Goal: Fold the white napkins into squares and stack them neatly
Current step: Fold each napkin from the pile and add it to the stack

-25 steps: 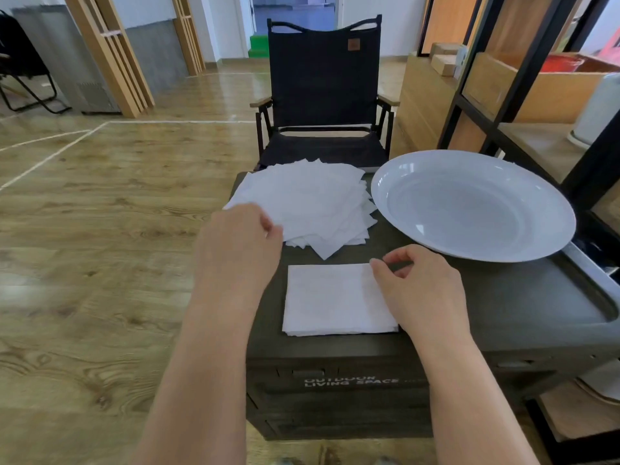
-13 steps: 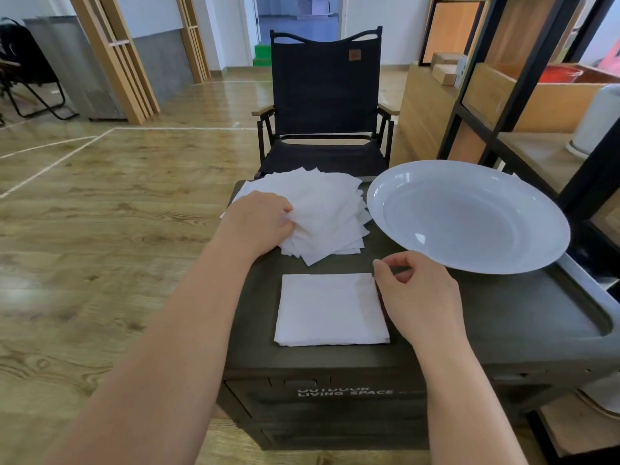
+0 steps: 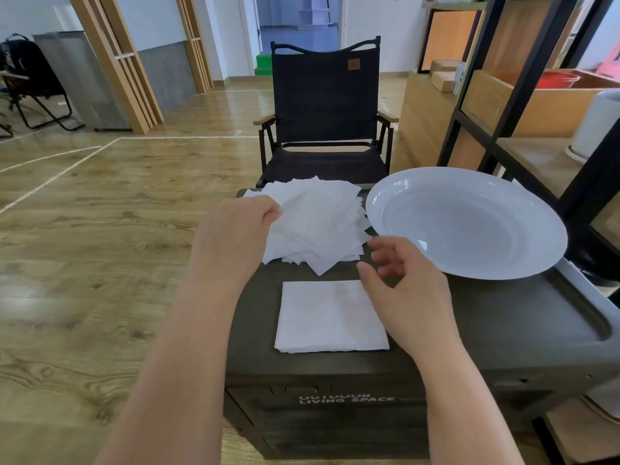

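A loose pile of unfolded white napkins (image 3: pixel 322 223) lies at the back left of the dark storage box top (image 3: pixel 503 317). My left hand (image 3: pixel 235 236) rests on the pile's left edge and pinches the top napkin there. A folded white square napkin (image 3: pixel 328 317) lies flat near the box's front edge. Over that square's right edge hovers my right hand (image 3: pixel 406 290), fingers apart and slightly blurred, holding nothing.
A large white plate (image 3: pixel 469 226) sits on the box at the back right. A black folding chair (image 3: pixel 325 119) stands just behind the box. Wooden shelving with a black frame (image 3: pixel 523 95) rises on the right. Wooden floor lies to the left.
My left hand has reached onto the napkin pile and pinched its top sheet. My right hand has lifted off the folded square and spread its fingers.
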The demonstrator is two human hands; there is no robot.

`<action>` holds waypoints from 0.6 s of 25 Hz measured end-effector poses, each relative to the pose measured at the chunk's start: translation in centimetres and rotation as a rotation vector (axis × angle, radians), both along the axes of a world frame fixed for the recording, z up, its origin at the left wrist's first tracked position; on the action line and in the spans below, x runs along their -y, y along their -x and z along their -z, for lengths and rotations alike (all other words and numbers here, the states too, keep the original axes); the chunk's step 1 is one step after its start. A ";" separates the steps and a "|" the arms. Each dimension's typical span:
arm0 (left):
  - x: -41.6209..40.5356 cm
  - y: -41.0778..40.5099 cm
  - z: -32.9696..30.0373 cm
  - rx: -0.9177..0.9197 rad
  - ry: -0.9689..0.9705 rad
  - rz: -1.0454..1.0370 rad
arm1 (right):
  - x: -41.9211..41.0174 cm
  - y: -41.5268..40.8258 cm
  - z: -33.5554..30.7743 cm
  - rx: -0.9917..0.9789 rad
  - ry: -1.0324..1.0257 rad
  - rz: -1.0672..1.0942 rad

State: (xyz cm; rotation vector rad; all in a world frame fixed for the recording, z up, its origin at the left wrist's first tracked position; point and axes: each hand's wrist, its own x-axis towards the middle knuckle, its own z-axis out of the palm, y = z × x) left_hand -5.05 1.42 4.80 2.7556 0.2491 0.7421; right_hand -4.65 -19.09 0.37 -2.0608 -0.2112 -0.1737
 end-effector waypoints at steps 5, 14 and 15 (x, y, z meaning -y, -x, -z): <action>3.2 7.4 -2.1 -0.185 0.008 0.308 | -0.3 0.5 -1.0 0.167 0.156 -0.283; 3.6 6.7 0.3 -0.239 1.684 0.308 | 1.0 0.7 -1.9 -0.240 -0.605 -0.414; 3.6 6.8 0.3 -0.206 1.702 0.349 | 1.1 0.7 -1.9 -0.230 -0.594 -0.379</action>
